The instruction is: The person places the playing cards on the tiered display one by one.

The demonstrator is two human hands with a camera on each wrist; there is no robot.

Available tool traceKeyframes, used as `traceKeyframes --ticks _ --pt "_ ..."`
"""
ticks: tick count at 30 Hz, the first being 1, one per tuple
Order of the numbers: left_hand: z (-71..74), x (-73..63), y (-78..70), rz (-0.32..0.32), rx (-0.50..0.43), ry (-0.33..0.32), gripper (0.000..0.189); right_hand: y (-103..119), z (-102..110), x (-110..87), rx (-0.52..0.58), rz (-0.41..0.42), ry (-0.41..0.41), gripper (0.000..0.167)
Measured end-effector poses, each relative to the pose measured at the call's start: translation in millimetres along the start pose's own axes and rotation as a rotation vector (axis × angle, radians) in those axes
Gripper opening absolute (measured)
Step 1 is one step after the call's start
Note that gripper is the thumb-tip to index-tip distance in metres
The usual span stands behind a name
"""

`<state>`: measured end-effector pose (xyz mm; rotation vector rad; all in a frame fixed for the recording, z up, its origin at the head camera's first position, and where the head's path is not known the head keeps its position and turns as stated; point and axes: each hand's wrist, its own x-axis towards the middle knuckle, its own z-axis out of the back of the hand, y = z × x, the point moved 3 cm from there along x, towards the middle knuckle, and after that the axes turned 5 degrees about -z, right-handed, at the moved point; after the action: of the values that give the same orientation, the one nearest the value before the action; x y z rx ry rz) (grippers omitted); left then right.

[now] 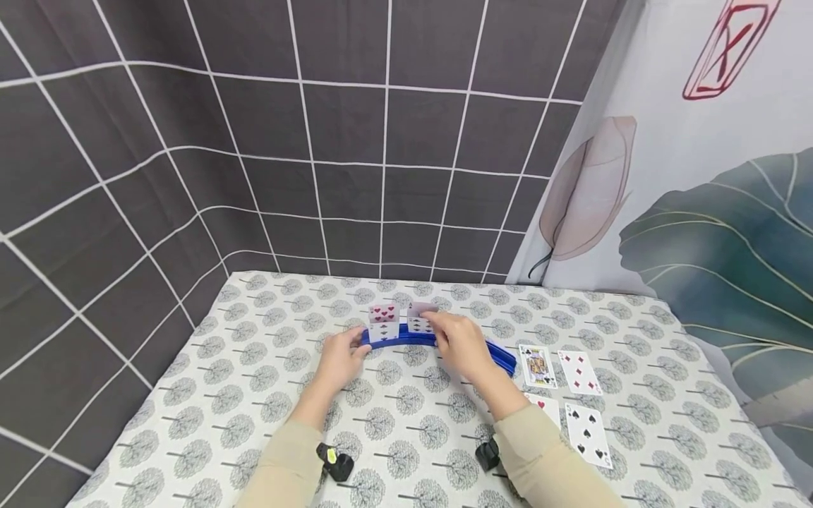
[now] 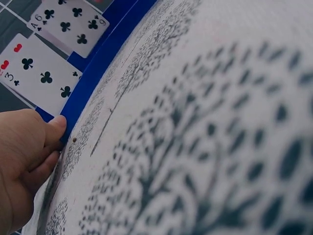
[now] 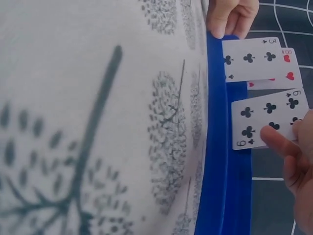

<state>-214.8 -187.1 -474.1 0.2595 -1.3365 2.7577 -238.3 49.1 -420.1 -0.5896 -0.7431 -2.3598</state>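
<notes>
A curved blue card holder (image 1: 416, 337) stands on the table, its left end gripped between the thumb and fingers of my left hand (image 1: 339, 358). Near that end, a three of clubs (image 3: 249, 58) stands upright in the slot, overlapping an eight of hearts (image 3: 290, 67) behind it. Beside them stands a six of clubs (image 3: 261, 110), with an ace (image 2: 35, 22) partly hidden behind it. My right hand (image 1: 462, 346) pinches the six of clubs, one fingertip (image 3: 274, 137) lying on its face. The right part of the holder passes behind my right hand.
Right of the holder lie several face-up cards: a king of clubs (image 1: 538, 367), a diamond card (image 1: 579, 372), a heart card (image 1: 547, 408) partly covered by my right arm, and a spade card (image 1: 588, 434). A dark gridded curtain (image 1: 343, 190) hangs behind the tree-patterned tablecloth (image 1: 254, 395).
</notes>
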Motion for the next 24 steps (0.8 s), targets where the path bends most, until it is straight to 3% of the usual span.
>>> traceKeyframes --ticks 5,24 --pt "-1.1 -1.6 2.6 0.007 -0.006 0.003 0.047 -2.1 -3.8 -2.6 0.003 -0.053 0.056 0.033" --pt "-1.6 -0.7 2.3 0.006 -0.018 0.003 0.048 -2.9 -4.6 -6.7 0.033 -0.062 0.063 0.033"
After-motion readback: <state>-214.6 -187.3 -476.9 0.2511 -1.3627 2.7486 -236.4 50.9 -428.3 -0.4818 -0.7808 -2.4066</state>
